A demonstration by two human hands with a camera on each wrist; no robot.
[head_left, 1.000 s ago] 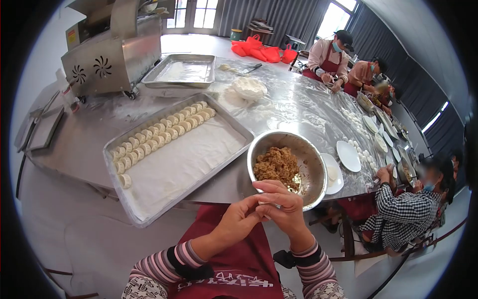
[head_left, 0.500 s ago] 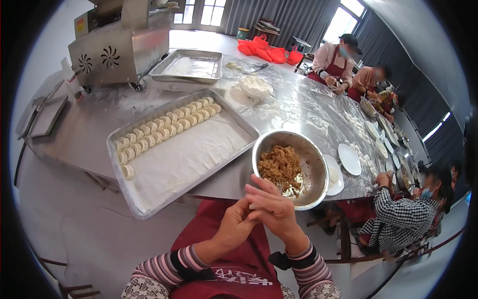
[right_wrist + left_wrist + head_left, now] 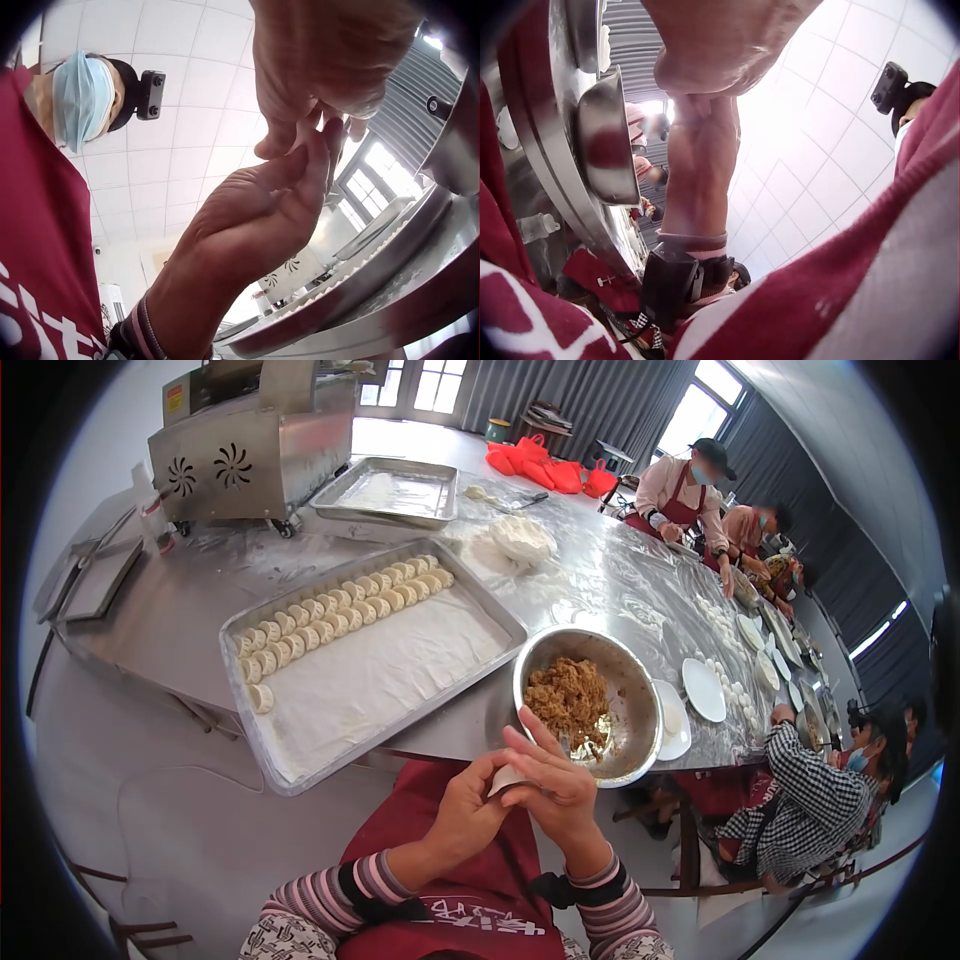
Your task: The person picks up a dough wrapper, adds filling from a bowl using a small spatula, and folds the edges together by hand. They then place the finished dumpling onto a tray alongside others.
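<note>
A pale dough wrapper is held between both hands in front of the apron, mostly hidden by the fingers. My left hand pinches its left side between thumb and fingers. On its right side, my right hand holds it with the thumb underneath, the other fingers extended upward. Just beyond the hands is a metal bowl with brown filling. At the left, a large lined tray holds rows of pleated dumplings. The wrist views show the hands close together, the wrapper's shape unclear.
A white plate with a round wrapper stands right of the bowl, another plate beyond. Flour, an empty-looking metal tray and a machine are farther back. Several people work along the table's right side.
The wrapper shows more between my hands, and my right index finger has lifted higher. The head view has shifted slightly. A person at the back has lowered an arm toward the table.
</note>
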